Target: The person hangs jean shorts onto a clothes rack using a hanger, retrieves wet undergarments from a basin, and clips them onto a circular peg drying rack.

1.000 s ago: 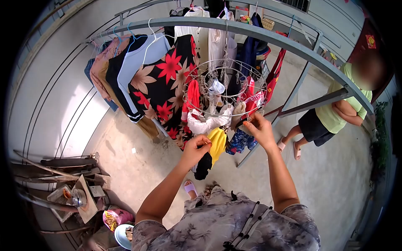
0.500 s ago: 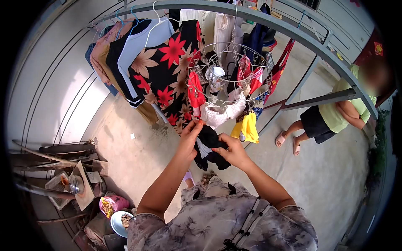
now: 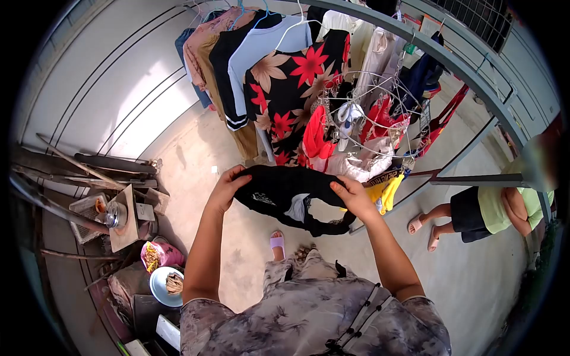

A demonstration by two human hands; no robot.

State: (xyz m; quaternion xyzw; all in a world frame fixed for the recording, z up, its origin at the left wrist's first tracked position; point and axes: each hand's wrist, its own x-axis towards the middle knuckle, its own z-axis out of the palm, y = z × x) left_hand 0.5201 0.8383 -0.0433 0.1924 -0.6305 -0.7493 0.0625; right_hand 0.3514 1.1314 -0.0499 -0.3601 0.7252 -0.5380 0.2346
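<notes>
A pair of black underpants [image 3: 279, 185] is stretched wide in front of me, its light grey lining showing near the middle. My left hand [image 3: 227, 190] pinches one end of the waistband, and my right hand [image 3: 356, 199] grips the other end. Just beyond the underpants hangs a round wire clip hanger [image 3: 389, 140], with red, white and yellow small garments clipped around it. The yellow cloth [image 3: 385, 193] hangs close behind my right hand. To the left of the clip hanger is a black top with red and tan flowers [image 3: 309, 68].
More clothes, including a light blue top [image 3: 261, 47], hang from a grey metal rail [image 3: 442, 50]. A person in a green top [image 3: 502, 204] stands at right with folded arms. Firewood [image 3: 113, 163], a pink bag [image 3: 163, 254] and a blue basin [image 3: 160, 285] lie at left.
My hands have moved apart, spreading the bunched black underpants out flat. The view has shifted so that the rail and clothes appear farther right.
</notes>
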